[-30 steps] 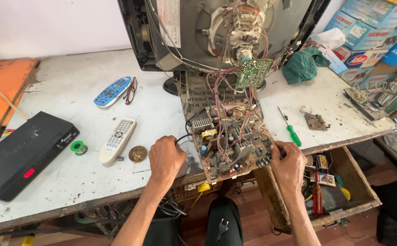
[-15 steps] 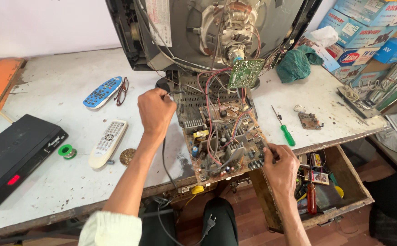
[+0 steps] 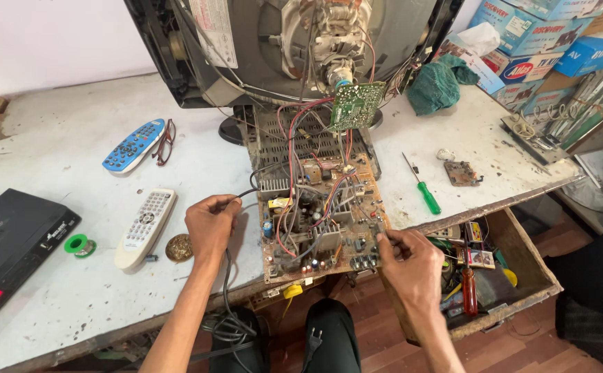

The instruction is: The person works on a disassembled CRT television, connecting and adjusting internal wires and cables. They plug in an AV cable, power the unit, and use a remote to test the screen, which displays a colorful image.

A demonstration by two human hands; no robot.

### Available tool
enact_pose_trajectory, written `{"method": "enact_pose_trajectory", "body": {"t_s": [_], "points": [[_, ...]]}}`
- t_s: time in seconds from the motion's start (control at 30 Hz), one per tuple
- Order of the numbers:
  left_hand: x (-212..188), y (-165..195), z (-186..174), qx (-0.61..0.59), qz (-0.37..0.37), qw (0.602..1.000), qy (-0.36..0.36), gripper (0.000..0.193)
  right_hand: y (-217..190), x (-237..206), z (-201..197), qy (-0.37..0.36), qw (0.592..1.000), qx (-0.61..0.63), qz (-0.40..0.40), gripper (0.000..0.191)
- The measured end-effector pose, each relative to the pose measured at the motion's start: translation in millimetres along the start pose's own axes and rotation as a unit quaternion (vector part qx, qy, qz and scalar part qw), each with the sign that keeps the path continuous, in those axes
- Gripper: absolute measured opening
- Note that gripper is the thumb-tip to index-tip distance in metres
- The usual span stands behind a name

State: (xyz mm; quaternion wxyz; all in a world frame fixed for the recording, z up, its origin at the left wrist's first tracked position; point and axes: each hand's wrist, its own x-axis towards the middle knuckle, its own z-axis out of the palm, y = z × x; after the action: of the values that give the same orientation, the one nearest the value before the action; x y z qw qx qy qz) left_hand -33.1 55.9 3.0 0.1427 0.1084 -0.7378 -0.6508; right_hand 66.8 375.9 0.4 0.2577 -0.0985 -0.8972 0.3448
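Note:
A brown circuit board (image 3: 322,214) crowded with parts and coloured wires juts over the table's front edge, below an opened tube television (image 3: 294,41). My left hand (image 3: 211,224) sits at the board's left side, closed on a dark cable (image 3: 229,276) that runs down past the edge. My right hand (image 3: 412,266) pinches the board's front right corner. A small green board (image 3: 356,105) hangs on the tube's neck.
On the white table (image 3: 52,297) lie a white remote (image 3: 146,226), a blue remote (image 3: 134,144) with glasses, a green solder reel (image 3: 78,244), a black box (image 3: 11,249) and a green screwdriver (image 3: 426,193). An open drawer (image 3: 515,269) of tools sits right. Cardboard boxes (image 3: 543,41) stand behind.
My left hand came back from the board's far left side to its near left edge and closed on the cable. My right hand stays at the front right corner. The view moved closer.

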Motion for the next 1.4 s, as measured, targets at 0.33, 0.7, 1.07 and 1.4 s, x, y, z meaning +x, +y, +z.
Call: {"method": "enact_pose_trajectory", "body": {"t_s": [0.33, 0.7, 1.07, 1.4], "points": [[11, -15, -2, -0.026, 0.01, 1.0, -0.004, 0.015, -2, 131, 27, -0.042, 0.997, 0.021, -0.054, 0.029], [15, -20, -4, -0.143, 0.028, 0.989, 0.011, 0.013, 24, 256, 139, -0.099, 0.972, -0.078, -0.199, 0.017], [25, -32, 0, -0.126, 0.04, 0.991, -0.013, 0.015, 7, 278, 154, -0.306, 0.829, -0.025, -0.467, 0.028], [26, -31, 0, -0.111, 0.033, 0.993, -0.003, 0.013, -2, 274, 132, -0.186, 0.928, -0.087, -0.31, 0.02]]}}
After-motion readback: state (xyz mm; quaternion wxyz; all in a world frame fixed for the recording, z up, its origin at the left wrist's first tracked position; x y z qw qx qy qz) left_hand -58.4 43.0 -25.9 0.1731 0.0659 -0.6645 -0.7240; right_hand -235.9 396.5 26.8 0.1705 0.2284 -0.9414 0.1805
